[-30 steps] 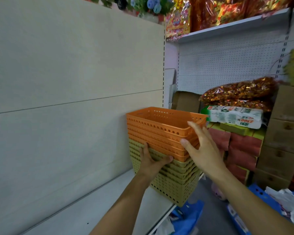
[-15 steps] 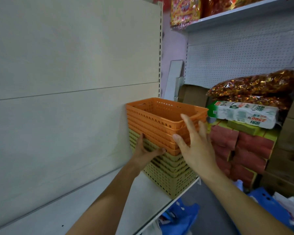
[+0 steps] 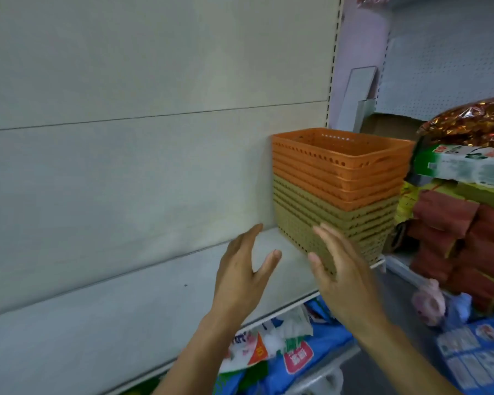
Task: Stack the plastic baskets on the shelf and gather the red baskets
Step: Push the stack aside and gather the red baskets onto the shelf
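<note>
Reaching up over the shelf (image 3: 160,315), the left hand (image 3: 240,269) is spread wide, fingers straight and thumb out to the right, holding nothing and clear of the baskets. Just beside it, the right hand (image 3: 342,272) is likewise open, palm facing left, fingers straight; it overlaps the low front corner of the stack in view, but whether it touches there cannot be told. Behind both hands the stack stands upright on the right end of the shelf, against the back panel (image 3: 126,166): olive baskets (image 3: 303,220) nested below, orange baskets (image 3: 340,169) nested on top. Right of the stack lie a green-and-white pack (image 3: 468,166) over red packs (image 3: 451,223), with a shiny foil bag (image 3: 474,124) above
</note>
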